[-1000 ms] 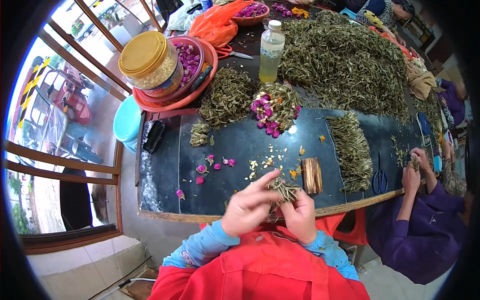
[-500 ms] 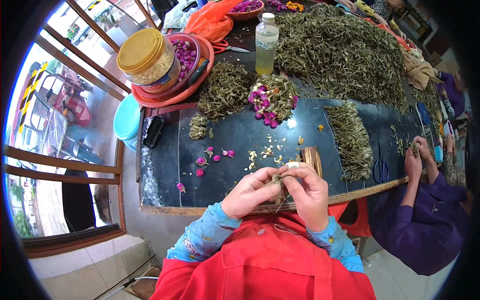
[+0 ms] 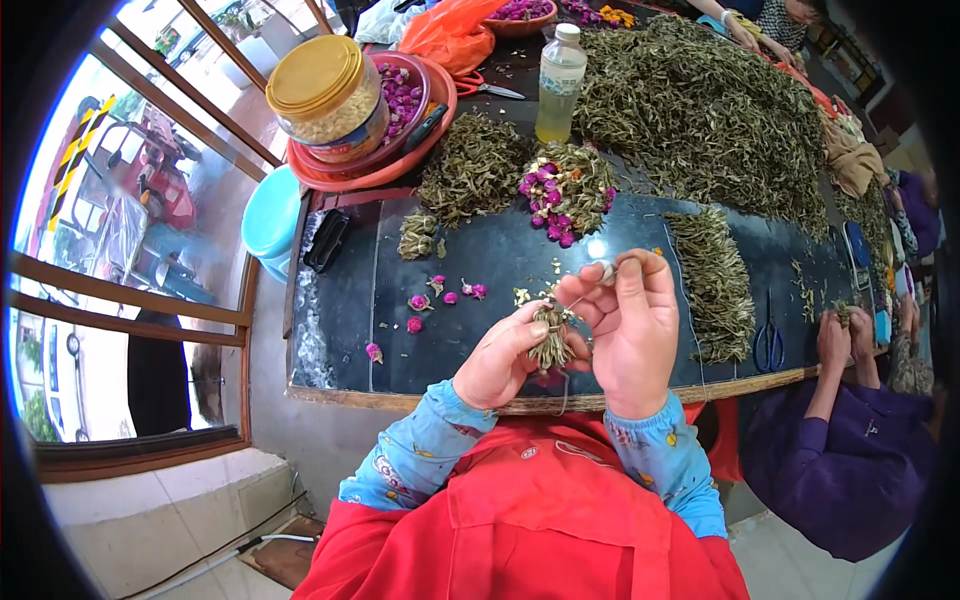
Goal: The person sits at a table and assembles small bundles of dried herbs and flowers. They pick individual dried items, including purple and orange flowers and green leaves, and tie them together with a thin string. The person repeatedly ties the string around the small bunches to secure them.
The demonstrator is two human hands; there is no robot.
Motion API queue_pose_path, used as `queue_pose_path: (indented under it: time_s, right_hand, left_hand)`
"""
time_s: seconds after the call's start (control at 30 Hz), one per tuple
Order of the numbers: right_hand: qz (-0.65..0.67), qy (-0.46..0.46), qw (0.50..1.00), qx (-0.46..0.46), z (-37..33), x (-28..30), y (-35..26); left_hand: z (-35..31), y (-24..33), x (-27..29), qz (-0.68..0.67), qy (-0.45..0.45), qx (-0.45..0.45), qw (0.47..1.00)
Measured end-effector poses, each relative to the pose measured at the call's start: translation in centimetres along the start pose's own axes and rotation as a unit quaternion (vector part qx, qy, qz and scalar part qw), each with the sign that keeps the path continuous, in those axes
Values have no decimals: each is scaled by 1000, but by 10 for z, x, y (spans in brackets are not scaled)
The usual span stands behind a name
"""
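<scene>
My left hand (image 3: 503, 358) grips a small bundle of dried greenish-brown leaves (image 3: 551, 343) above the table's front edge, its thumb on the near side. To its right and a little higher, my right hand (image 3: 632, 335) pinches its thumb and forefinger together. A fine line like a thread runs from the bundle towards those fingers; its end is hidden in the pinch. Something white wraps a fingertip of that hand. Another thin strand hangs below the bundle. A similar small tied bundle (image 3: 417, 236) lies at the left, near loose purple flower heads (image 3: 419, 302).
Beyond lie a leaf ball with purple flowers (image 3: 566, 195), a bottle (image 3: 560, 85), leaf heaps (image 3: 700, 120) and red basins holding a gold-lidded jar (image 3: 327, 95). Right are a row of leaf bundles (image 3: 711, 285), blue-handled scissors (image 3: 769, 345) and a purple-clad co-worker (image 3: 850, 455).
My hands were together over the bundle. Now my right hand has pulled up and right, with the thin line stretched between, while my left keeps the bundle. The view has shifted slightly.
</scene>
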State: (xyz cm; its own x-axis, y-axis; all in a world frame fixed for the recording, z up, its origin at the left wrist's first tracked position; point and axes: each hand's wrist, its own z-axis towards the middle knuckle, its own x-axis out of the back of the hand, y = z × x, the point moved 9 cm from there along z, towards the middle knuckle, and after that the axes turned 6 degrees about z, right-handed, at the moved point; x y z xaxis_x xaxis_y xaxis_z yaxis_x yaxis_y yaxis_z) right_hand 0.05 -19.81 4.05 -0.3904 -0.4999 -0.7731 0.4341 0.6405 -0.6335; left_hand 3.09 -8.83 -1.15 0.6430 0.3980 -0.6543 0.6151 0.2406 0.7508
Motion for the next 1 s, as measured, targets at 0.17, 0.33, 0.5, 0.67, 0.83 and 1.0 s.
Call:
queue_pose_path:
  time_s: [0.17, 0.33, 0.5, 0.67, 0.83, 1.0]
  right_hand:
    - [7, -4, 1000, 17, 7, 4, -2]
    - [15, -13, 1000, 16, 8, 9, -7]
    - [19, 14, 1000, 0, 4, 16, -8]
    - [-35, 10, 997, 72, -23, 28, -42]
    - [-322, 174, 870, 330, -104, 130, -160]
    - [-663, 277, 658, 224, -191, 246, -192]
  left_hand:
    - [-5, -8, 2, 37, 29, 38, 998]
    - [-11, -29, 14, 27, 9, 82, 996]
    - [-16, -21, 11, 90, 76, 103, 988]
    - [-20, 14, 14, 376, 44, 30, 925]
    - [-75, 92, 100, 461, 221, 29, 859]
    - [-132, 126, 124, 377, 272, 52, 884]
